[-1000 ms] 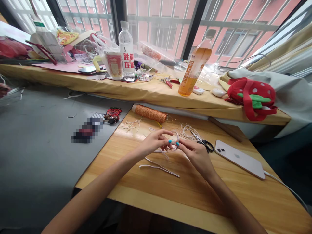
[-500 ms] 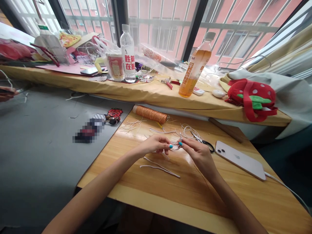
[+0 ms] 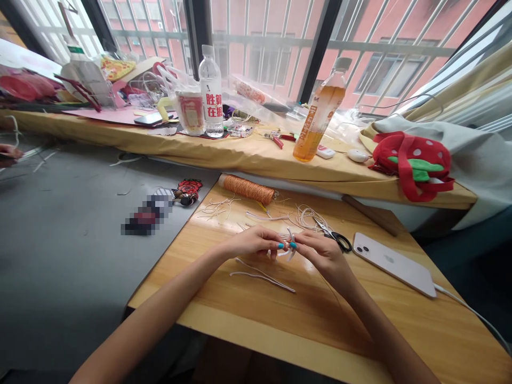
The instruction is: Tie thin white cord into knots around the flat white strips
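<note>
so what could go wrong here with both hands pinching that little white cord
The white cord is pinched only between the fingertips of the left hand and right hand, so it may slip. The scissors lie close behind the right hand and might get knocked. Loose strips under the wrists could be swept off.

On my feed, a white phone (image 3: 394, 263) lay on the wooden worktop (image 3: 304, 314) beside black-handled scissors (image 3: 338, 239). An orange thread spool (image 3: 247, 189) sat near its far edge. Behind, I saw a tea bottle (image 3: 319, 117), a water bottle (image 3: 212, 93) and a strawberry bag (image 3: 412, 163).
</note>
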`<state>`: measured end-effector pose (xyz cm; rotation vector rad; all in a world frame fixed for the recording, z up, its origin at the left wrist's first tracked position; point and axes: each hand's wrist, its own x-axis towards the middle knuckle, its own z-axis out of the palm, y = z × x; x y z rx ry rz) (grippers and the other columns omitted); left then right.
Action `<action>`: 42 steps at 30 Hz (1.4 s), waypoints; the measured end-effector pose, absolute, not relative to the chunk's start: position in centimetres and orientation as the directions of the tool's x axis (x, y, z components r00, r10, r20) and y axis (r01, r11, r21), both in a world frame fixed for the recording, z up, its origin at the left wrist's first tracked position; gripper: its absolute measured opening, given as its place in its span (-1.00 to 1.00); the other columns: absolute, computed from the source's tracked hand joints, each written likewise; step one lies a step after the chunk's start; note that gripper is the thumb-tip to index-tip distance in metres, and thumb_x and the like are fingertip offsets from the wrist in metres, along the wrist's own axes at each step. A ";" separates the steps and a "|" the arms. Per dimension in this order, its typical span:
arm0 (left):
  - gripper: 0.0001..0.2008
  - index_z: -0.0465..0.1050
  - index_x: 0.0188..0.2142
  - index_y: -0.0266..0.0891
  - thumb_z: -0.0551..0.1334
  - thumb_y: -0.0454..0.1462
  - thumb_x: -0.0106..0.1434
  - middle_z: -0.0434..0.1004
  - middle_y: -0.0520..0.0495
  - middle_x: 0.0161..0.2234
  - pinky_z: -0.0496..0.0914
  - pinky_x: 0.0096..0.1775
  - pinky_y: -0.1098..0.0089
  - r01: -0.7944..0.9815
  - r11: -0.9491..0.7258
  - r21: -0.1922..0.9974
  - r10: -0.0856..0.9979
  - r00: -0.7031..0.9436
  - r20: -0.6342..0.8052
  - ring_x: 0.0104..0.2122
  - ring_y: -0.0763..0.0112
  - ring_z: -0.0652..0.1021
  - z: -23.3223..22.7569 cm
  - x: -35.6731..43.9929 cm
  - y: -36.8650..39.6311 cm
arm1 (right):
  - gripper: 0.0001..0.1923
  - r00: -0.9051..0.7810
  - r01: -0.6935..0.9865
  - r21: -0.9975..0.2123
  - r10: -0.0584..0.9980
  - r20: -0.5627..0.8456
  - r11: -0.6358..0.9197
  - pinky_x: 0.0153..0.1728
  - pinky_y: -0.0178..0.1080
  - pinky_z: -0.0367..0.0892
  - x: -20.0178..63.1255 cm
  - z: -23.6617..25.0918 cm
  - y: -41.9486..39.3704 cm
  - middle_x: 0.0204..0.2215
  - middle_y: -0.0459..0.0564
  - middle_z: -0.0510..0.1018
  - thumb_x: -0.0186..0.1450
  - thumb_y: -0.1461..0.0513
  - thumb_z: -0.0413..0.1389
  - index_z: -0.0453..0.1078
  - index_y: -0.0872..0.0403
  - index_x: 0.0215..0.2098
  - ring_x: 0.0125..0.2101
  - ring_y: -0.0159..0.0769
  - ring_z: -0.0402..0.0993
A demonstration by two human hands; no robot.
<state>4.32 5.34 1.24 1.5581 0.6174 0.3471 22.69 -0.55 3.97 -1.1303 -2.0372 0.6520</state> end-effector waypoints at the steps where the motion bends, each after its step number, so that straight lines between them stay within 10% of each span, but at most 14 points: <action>1: -0.71 0.41 -0.31 -0.30 0.12 -0.13 0.11 0.39 0.02 -0.56 0.11 -0.57 0.55 0.163 0.000 0.987 0.582 0.802 -0.132 -0.65 0.64 0.23 1.1 4.4 5.3 | -0.77 -0.386 0.497 -0.718 0.865 0.321 0.488 -0.35 -0.34 0.23 22.6 4.1 -0.6 -0.39 -0.04 0.48 0.22 0.21 -0.03 0.44 0.02 -0.26 -0.37 -0.34 0.37; 18: -0.69 0.46 -0.28 -0.34 0.28 -0.20 -0.02 0.44 -0.08 -0.42 0.23 -0.44 0.50 -0.209 0.384 0.899 0.654 0.749 -0.106 -0.56 0.63 0.34 0.6 4.6 5.8 | -0.75 -0.378 0.504 -0.722 0.873 0.310 0.474 -0.30 -0.30 0.26 22.7 4.1 -0.4 -0.35 -0.02 0.50 0.22 0.20 -0.03 0.42 0.00 -0.19 -0.32 -0.30 0.40; 42: -0.69 0.45 -0.30 -0.35 0.25 -0.18 -0.01 0.38 -0.05 -0.42 0.24 -0.48 0.51 -0.301 0.329 0.895 0.765 0.641 -0.065 -0.58 0.65 0.32 0.2 4.9 6.0 | -0.76 -0.222 0.620 -0.673 0.913 0.342 0.403 -0.32 -0.28 0.27 22.7 2.9 -0.1 -0.31 -0.02 0.51 0.20 0.18 -0.01 0.43 0.03 -0.23 -0.31 -0.27 0.41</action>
